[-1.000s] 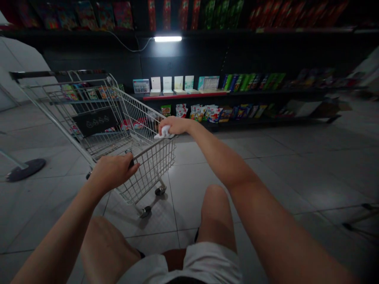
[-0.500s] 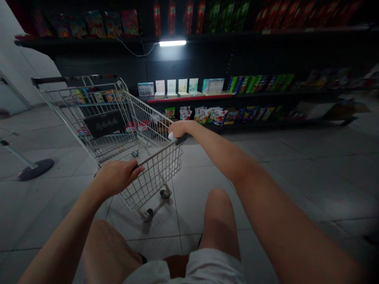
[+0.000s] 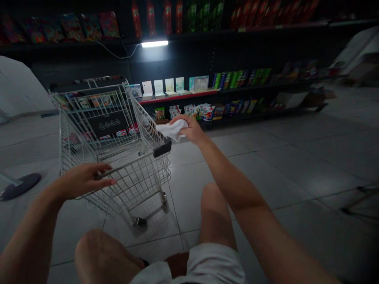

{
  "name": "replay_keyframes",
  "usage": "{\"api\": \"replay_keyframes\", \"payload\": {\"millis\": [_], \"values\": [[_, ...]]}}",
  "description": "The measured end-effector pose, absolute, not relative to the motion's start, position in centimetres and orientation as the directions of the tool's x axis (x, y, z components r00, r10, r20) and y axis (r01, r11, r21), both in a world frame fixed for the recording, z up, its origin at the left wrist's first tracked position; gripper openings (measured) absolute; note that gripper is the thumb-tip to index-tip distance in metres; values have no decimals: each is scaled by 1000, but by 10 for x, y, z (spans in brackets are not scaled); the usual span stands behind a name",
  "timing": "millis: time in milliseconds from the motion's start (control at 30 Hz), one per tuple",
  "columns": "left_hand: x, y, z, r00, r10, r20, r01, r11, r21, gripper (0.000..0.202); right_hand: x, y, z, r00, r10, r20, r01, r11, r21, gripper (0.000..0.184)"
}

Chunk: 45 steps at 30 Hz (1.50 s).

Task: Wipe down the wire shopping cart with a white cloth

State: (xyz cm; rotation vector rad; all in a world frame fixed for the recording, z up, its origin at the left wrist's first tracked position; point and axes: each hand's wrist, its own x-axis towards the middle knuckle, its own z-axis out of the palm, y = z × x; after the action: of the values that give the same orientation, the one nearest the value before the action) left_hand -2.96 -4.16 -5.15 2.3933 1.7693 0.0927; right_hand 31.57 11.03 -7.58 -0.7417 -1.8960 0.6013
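A metal wire shopping cart (image 3: pixel 97 130) stands on the tiled floor in front of me, to my left. My left hand (image 3: pixel 81 180) rests on the cart's near top rail with its fingers stretched along the bar, loosely curled. My right hand (image 3: pixel 189 128) is lifted just off the cart's near right corner, above the black corner cap (image 3: pixel 162 148), and is closed on a white cloth (image 3: pixel 171 129). My bare knees show at the bottom of the view.
Dark store shelves (image 3: pixel 207 94) with coloured packets and cards run along the back, lit by a tube lamp (image 3: pixel 153 43). A round stand base (image 3: pixel 17 186) lies on the floor at left. Metal legs (image 3: pixel 359 201) show at the right edge.
My right hand has lifted off the cart's corner with the white cloth. My left hand's grip on the rail has loosened to stretched fingers. The cart has turned slightly.
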Motion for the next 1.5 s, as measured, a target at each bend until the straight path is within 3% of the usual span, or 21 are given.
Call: {"api": "replay_keyframes", "payload": {"millis": [100, 167, 200, 233, 267, 333, 400, 500, 567, 700, 767, 833, 933, 1067, 1133, 1233, 1300, 1400, 1500], "values": [[28, -11, -47, 412, 911, -23, 894, -399, 205, 68, 296, 78, -129, 98, 655, 749, 211, 722, -659, 41], [66, 10, -50, 465, 885, 0, 872, -459, 168, 62, 268, 50, -180, 172, 597, 784, 269, 737, -620, 32], [79, 19, -53, 502, 865, -7, 857, -496, 137, 53, 254, 37, -206, 141, 600, 788, 302, 732, -611, 29], [88, 27, -56, 531, 847, -19, 842, -525, 123, 45, 243, 24, -230, -23, 585, 811, 303, 777, -552, 28], [92, 33, -60, 559, 829, -29, 825, -551, 126, 38, 235, 13, -249, -226, 528, 819, 251, 844, -474, 29], [91, 40, -67, 598, 801, -34, 792, -583, 184, 33, 231, -3, -268, -393, 443, 806, 151, 895, -419, 32], [82, 42, -70, 616, 787, -47, 759, -576, 303, 37, 238, -8, -259, -232, 475, 849, 134, 880, -456, 34], [73, 42, -69, 590, 802, -91, 726, -477, 496, 51, 249, 0, -224, 216, 476, 852, 226, 825, -518, 31], [72, 41, -67, 553, 825, -116, 723, -405, 560, 59, 244, 10, -215, 290, 425, 857, 341, 791, -508, 27], [72, 38, -64, 546, 823, -159, 742, -386, 548, 62, 217, 29, -260, -66, 436, 898, 536, 774, -337, 18], [69, 35, -62, 570, 806, -159, 761, -444, 474, 56, 212, 33, -288, -299, 453, 840, 538, 807, -244, 16], [65, 32, -62, 582, 804, -127, 784, -512, 350, 47, 217, 33, -298, -452, 474, 755, 500, 836, -226, 16], [60, 27, -63, 559, 827, -64, 819, -538, 200, 42, 240, 21, -272, -463, 469, 752, 432, 860, -270, 18], [56, 20, -64, 517, 852, -82, 851, -501, 159, 45, 267, 6, -203, -134, 500, 856, 470, 792, -389, 25], [53, 15, -64, 517, 851, -90, 852, -501, 152, 46, 273, 17, -171, -227, 481, 847, 435, 828, -353, 30], [46, 6, -62, 537, 838, -94, 838, -518, 170, 50, 276, 65, -133, -525, 406, 748, 358, 903, -238, 37], [40, 0, -59, 541, 832, -124, 835, -513, 202, 55, 276, 103, -114, -548, 464, 695, 413, 874, -258, 39], [38, -10, -56, 518, 837, -175, 853, -491, 177, 56, 270, 134, -97, -403, 609, 683, 533, 763, -367, 38], [49, -24, -56, 503, 854, -134, 862, -506, 11, 55, 250, 109, -111, -206, 655, 727, 531, 699, -479, 34]]}}
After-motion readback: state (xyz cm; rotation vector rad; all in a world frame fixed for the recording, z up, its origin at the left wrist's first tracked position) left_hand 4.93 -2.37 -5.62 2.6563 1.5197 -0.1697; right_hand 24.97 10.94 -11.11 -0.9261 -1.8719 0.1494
